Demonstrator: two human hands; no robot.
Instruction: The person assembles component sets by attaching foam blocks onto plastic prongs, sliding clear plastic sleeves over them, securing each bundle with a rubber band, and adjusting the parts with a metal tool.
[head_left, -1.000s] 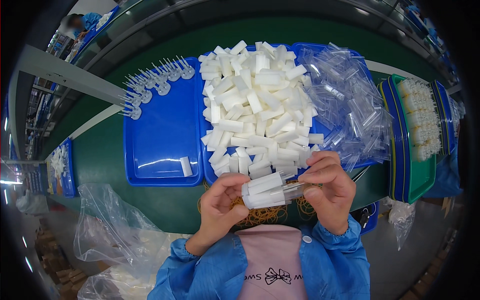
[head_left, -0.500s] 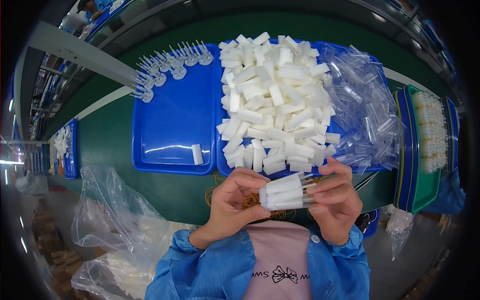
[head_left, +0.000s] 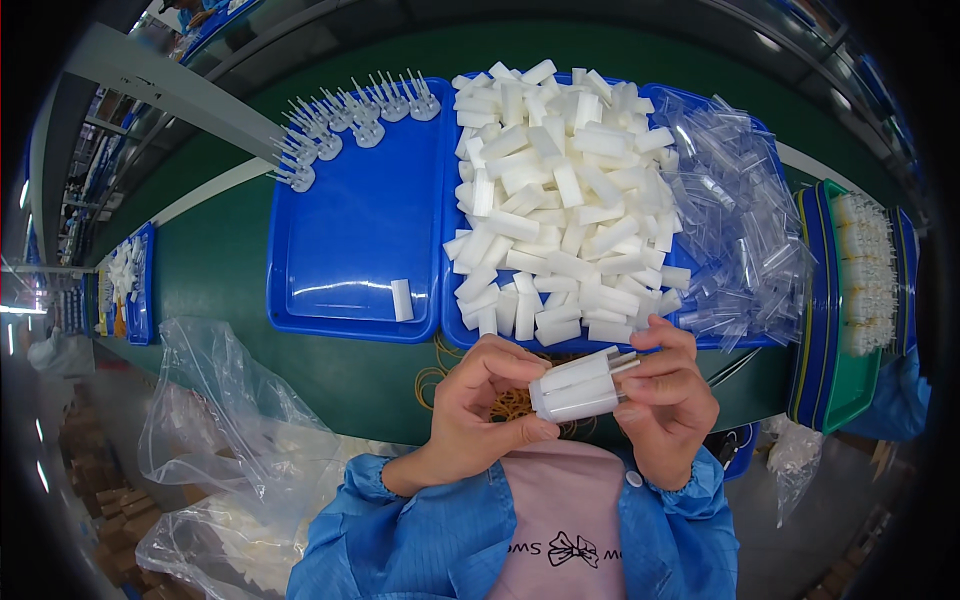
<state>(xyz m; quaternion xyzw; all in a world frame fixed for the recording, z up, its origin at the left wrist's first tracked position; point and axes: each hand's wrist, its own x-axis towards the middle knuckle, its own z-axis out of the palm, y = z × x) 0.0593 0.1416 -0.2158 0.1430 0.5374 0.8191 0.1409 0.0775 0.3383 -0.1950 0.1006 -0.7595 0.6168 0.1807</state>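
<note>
Between my hands, in front of the trays, is a bundle of white foam blocks (head_left: 580, 387) around thin prongs, with a clear round base at its left end. My left hand (head_left: 470, 405) is closed round the base end, thumb below and fingers above. The fingers of my right hand (head_left: 668, 395) pinch the other end, where prong tips stick out; exactly what they touch is partly hidden. Beyond my hands lies a heap of white foam blocks (head_left: 560, 200). A single foam block (head_left: 402, 300) rests in the left blue tray (head_left: 360, 240), near several clear pronged bases (head_left: 330, 125).
Clear plastic sleeves (head_left: 740, 220) fill the right blue tray. Orange-brown rubber bands (head_left: 510, 404) lie on the green table behind my hands. Stacked trays with a green one (head_left: 850, 400) on top stand at the right edge. A clear plastic bag (head_left: 215, 400) sits at the left.
The bundle has turned slightly and its foam blocks sit closer together. Both hands keep their hold on it. The whole view has shifted a little.
</note>
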